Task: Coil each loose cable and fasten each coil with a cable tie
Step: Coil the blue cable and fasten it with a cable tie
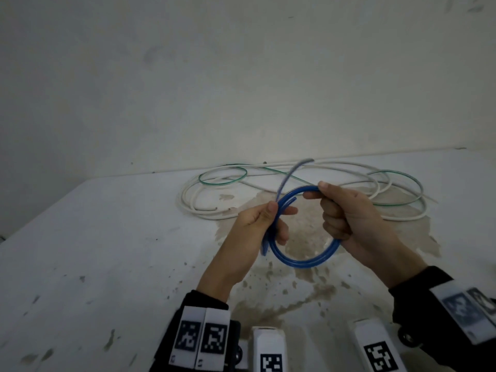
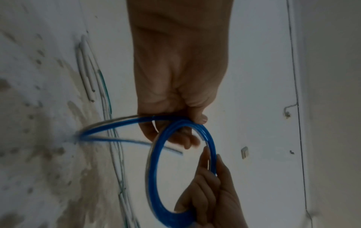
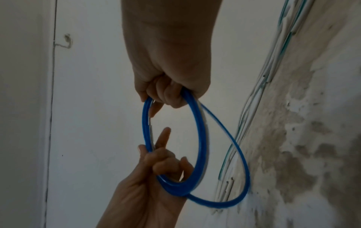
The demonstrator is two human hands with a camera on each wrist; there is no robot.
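A blue cable (image 1: 303, 260) is wound into a small coil held above the white table (image 1: 107, 251). My left hand (image 1: 264, 224) pinches the coil's left side between thumb and fingers. My right hand (image 1: 341, 210) grips its right side with curled fingers. A loose blue tail (image 1: 292, 173), blurred, sticks up and back from the left hand. The left wrist view shows the coil (image 2: 156, 169) and a swinging loop of tail (image 2: 109, 125). The same coil (image 3: 201, 138) hangs from my right hand (image 3: 168, 92) in the right wrist view. No cable tie is visible.
A loose white cable (image 1: 209, 210) and a thin green cable (image 1: 222, 181) lie tangled along the table's far edge by the wall. A brown stain (image 1: 303, 229) spreads under my hands. White tagged blocks (image 1: 268, 350) sit at the near edge.
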